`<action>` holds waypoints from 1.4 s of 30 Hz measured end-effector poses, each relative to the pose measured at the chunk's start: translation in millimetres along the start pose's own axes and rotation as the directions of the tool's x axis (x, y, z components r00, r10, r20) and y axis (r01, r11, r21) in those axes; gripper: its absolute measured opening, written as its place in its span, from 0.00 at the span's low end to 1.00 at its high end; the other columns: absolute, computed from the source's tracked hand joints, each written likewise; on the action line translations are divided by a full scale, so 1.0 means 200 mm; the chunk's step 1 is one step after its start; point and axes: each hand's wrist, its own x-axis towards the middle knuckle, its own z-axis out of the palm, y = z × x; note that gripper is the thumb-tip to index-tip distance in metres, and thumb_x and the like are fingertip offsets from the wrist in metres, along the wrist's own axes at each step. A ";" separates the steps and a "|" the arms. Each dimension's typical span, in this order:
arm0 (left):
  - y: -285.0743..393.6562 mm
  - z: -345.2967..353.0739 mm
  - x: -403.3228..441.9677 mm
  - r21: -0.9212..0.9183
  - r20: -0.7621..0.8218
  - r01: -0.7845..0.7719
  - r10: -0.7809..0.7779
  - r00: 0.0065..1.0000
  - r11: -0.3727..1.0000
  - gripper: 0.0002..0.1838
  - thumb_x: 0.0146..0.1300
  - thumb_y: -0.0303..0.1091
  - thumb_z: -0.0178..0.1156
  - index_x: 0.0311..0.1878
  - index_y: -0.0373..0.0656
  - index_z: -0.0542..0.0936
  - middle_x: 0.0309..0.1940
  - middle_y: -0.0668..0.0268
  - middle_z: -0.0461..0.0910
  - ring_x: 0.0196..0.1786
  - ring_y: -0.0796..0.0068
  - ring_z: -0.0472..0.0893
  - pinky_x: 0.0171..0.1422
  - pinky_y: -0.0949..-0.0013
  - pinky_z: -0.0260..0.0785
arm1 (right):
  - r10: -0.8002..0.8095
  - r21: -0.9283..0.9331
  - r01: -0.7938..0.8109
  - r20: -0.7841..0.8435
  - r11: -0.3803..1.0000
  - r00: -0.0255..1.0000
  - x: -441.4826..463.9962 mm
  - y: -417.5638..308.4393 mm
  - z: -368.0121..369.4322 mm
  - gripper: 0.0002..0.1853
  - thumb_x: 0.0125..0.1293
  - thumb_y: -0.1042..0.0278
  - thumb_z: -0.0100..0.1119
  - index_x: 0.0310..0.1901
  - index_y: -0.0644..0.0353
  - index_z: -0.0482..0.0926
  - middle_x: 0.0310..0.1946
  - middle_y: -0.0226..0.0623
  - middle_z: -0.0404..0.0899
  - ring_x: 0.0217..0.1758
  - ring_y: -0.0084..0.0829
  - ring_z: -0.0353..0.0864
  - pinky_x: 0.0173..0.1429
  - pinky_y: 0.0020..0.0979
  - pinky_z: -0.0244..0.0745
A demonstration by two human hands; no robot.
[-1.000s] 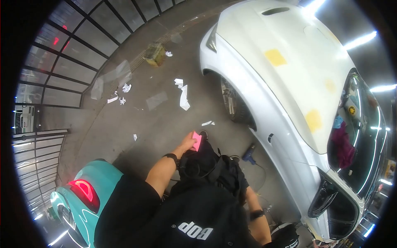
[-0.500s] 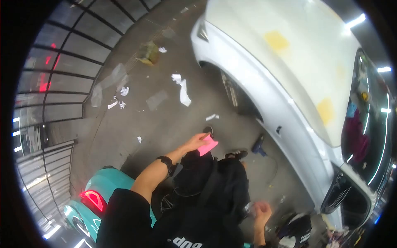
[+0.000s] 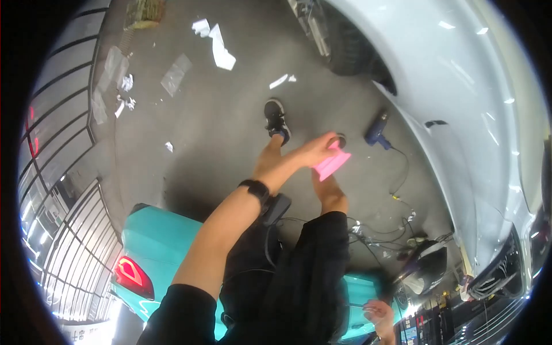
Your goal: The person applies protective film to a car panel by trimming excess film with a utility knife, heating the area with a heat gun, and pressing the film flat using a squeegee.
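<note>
A pink squeegee-like piece (image 3: 332, 165) is gripped in my left hand (image 3: 319, 150), which is held out in front of my legs above the floor. My right hand (image 3: 378, 313) is low at the lower right, beside the teal car; its fingers are curled and blurred, and anything between them is too small to name. A black watch (image 3: 257, 191) is on my left wrist. My shoe (image 3: 276, 118) stands on the grey floor beyond the left forearm.
A white car body (image 3: 448, 75) curves along the right. On the floor lie a blue heat gun (image 3: 376, 131) with its cable, white paper scraps (image 3: 220, 49) and a yellowish block (image 3: 145, 12). Behind me is a teal car (image 3: 164, 238) with a red tail light.
The view has tilted down and turned. My left hand, still holding the pink piece, has moved right in view, and my right hand has come into view at the lower right.
</note>
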 end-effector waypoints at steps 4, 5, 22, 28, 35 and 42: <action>-0.18 0.09 0.50 0.070 0.080 0.002 -0.008 0.997 0.998 0.16 0.68 0.40 0.58 0.53 0.42 0.74 0.45 0.59 0.78 0.51 0.67 0.77 0.56 0.63 0.70 | -0.155 -0.191 0.132 -0.110 0.973 0.982 0.46 -0.21 -0.02 0.10 0.60 0.69 0.68 0.38 0.68 0.83 0.35 0.38 0.84 0.38 0.27 0.82 0.40 0.28 0.77; -0.21 0.10 0.64 0.073 0.032 -0.014 0.012 0.999 0.997 0.14 0.67 0.39 0.56 0.50 0.40 0.75 0.41 0.58 0.79 0.47 0.65 0.79 0.52 0.62 0.72 | -0.210 -0.137 0.194 -0.113 0.971 0.971 0.65 -0.26 -0.05 0.08 0.57 0.79 0.65 0.40 0.67 0.85 0.36 0.37 0.85 0.39 0.25 0.82 0.46 0.25 0.77; -0.56 0.12 2.04 0.350 -0.290 -0.681 0.765 0.574 0.643 0.17 0.64 0.42 0.65 0.56 0.54 0.81 0.45 0.67 0.81 0.33 0.68 0.86 0.37 0.61 0.78 | -0.540 -0.226 0.507 -0.119 0.832 0.833 3.59 -0.91 0.15 0.21 0.74 0.70 0.50 0.66 0.64 0.71 0.33 0.33 0.82 0.26 0.16 0.73 0.27 0.20 0.66; -0.44 -0.08 1.98 0.180 -0.012 -0.462 0.472 0.882 0.868 0.16 0.65 0.39 0.65 0.55 0.51 0.83 0.44 0.64 0.85 0.41 0.66 0.86 0.37 0.65 0.82 | -0.685 -0.152 0.669 -0.113 0.728 0.720 3.71 -0.95 0.36 0.21 0.73 0.71 0.48 0.67 0.60 0.72 0.40 0.34 0.84 0.35 0.20 0.76 0.37 0.22 0.72; -0.74 -0.08 2.22 0.279 -0.159 -0.373 0.426 0.891 0.885 0.19 0.64 0.45 0.65 0.57 0.53 0.82 0.38 0.63 0.86 0.38 0.69 0.87 0.41 0.64 0.80 | -0.652 -0.231 0.633 -0.006 0.738 0.758 3.48 -1.05 0.26 0.25 0.75 0.75 0.46 0.73 0.60 0.64 0.47 0.34 0.80 0.40 0.21 0.75 0.50 0.26 0.76; -0.82 -0.01 2.22 0.294 -0.179 -0.444 0.505 0.844 0.846 0.22 0.63 0.51 0.65 0.56 0.51 0.82 0.38 0.60 0.86 0.31 0.62 0.86 0.48 0.58 0.77 | -0.753 -0.111 0.745 -0.072 0.658 0.654 3.54 -0.98 0.42 0.23 0.78 0.70 0.44 0.71 0.64 0.64 0.36 0.32 0.77 0.29 0.19 0.73 0.32 0.22 0.73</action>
